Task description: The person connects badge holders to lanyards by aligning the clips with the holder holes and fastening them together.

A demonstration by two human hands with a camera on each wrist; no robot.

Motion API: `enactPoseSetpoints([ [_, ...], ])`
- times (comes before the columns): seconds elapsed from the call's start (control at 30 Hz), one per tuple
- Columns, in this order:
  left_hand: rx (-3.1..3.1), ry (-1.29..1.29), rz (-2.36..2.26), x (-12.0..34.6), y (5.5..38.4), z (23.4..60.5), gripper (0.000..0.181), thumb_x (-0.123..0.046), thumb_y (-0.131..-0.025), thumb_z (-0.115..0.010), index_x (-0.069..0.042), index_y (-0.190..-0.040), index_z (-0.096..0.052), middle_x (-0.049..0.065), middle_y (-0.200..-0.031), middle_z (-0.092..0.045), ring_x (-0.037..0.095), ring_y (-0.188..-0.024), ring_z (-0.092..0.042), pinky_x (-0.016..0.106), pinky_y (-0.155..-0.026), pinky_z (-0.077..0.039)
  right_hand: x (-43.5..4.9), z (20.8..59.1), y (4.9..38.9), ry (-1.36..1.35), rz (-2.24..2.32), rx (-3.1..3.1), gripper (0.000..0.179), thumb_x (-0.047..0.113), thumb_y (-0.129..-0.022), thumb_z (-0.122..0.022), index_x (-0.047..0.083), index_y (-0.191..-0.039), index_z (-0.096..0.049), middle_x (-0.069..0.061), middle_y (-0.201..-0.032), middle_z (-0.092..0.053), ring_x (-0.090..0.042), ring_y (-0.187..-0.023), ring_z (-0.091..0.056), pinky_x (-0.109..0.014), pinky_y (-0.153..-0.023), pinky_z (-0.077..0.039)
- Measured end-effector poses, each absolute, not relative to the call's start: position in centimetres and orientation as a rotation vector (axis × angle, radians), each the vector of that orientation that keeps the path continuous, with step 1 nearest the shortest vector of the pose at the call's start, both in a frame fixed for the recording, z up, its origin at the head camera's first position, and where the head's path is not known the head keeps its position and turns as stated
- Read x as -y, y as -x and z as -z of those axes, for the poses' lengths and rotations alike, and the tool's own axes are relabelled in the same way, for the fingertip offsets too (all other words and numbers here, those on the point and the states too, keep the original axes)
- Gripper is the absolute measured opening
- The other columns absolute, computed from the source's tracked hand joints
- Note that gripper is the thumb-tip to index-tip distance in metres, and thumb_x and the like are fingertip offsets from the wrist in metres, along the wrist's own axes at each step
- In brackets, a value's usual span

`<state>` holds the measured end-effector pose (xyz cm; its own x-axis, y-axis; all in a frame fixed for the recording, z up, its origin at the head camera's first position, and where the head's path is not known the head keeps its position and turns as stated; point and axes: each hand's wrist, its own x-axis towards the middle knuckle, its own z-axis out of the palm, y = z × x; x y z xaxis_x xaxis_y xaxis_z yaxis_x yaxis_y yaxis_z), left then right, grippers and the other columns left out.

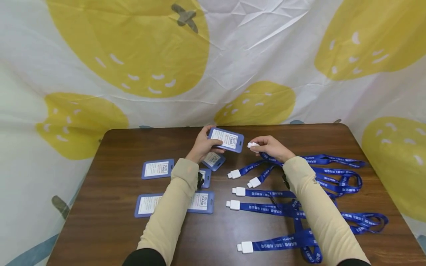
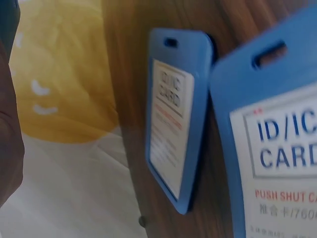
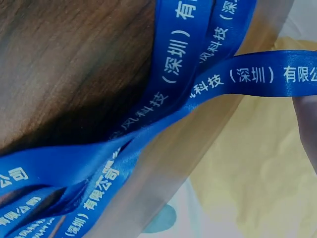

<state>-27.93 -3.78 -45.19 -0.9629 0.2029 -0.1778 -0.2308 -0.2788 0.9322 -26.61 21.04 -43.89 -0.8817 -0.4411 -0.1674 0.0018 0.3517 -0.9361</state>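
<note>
Left hand (image 1: 200, 145) grasping a blue card holder (image 1: 229, 140) near the desk's (image 1: 110, 184) twelve o'clock edge; right hand (image 1: 273, 148) pinching a white clip (image 1: 252, 145), apart at three o'clock, best squared to the slot (image 1: 240, 144).

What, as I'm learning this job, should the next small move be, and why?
Perhaps move the white clip toward the held card holder: the right hand pinches the clip, the left hand holds the card holder with its slotted end facing the clip, and a gap separates them.
</note>
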Motion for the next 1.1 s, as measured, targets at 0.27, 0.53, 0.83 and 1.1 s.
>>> enactPoseSetpoints([
  [0.27, -1.75, -0.013, -2.305, 3.3, 27.3, 44.8, 0.072, 0.027, -0.07, -0.052, -0.003, -0.131, -0.03, 0.018, -0.096, -0.044, 0.025, -0.056, -0.059, 0.034, -0.048, -0.052, -20.6, 44.0, 26.9, 0.407, 1.543, -2.236, 0.024, 0.008, -0.089, -0.056, -0.013, -0.101, -0.058, -0.003, -0.071, -0.056, -0.014, -0.062, -0.049, -0.029, -0.059, -0.044],
  [0.53, -1.786, 0.008, -2.285, 3.0, 27.1, 44.9, 0.07, 0.027, -0.071, -0.051, -0.002, -0.13, -0.028, 0.017, -0.093, -0.044, 0.024, -0.05, -0.057, 0.027, -0.042, -0.049, -19.9, 44.2, 27.0, 0.419, 1.576, -2.19, 0.021, 0.005, -0.09, -0.052, -0.015, -0.095, -0.052, -0.011, -0.071, -0.056, -0.014, -0.058, -0.05, -0.032, -0.059, -0.045],
  [0.83, -1.827, 0.002, -2.257, 2.7, 27.1, 45.0, 0.071, 0.027, -0.071, -0.052, -0.003, -0.13, -0.029, 0.018, -0.097, -0.044, 0.023, -0.054, -0.057, 0.027, -0.043, -0.049, -19.7, 43.9, 27.2, 0.4, 1.6, -2.064, 0.018, 0.003, -0.091, -0.048, -0.015, -0.093, -0.046, -0.008, -0.066, -0.054, -0.012, -0.055, -0.05, -0.026, -0.054, -0.045],
  [1.1, -1.868, -0.079, -2.196, 2.5, 26.9, 45.3, 0.067, 0.025, -0.072, -0.051, -0.001, -0.13, -0.03, 0.017, -0.093, -0.048, 0.025, -0.051, -0.057, 0.027, -0.044, -0.049, -19.4, 43.3, 27.1, 0.337, 1.525, -2.098, 0.018, 0.007, -0.092, -0.05, -0.01, -0.086, -0.05, -0.003, -0.064, -0.054, -0.01, -0.056, -0.048, -0.021, -0.051, -0.04],
])
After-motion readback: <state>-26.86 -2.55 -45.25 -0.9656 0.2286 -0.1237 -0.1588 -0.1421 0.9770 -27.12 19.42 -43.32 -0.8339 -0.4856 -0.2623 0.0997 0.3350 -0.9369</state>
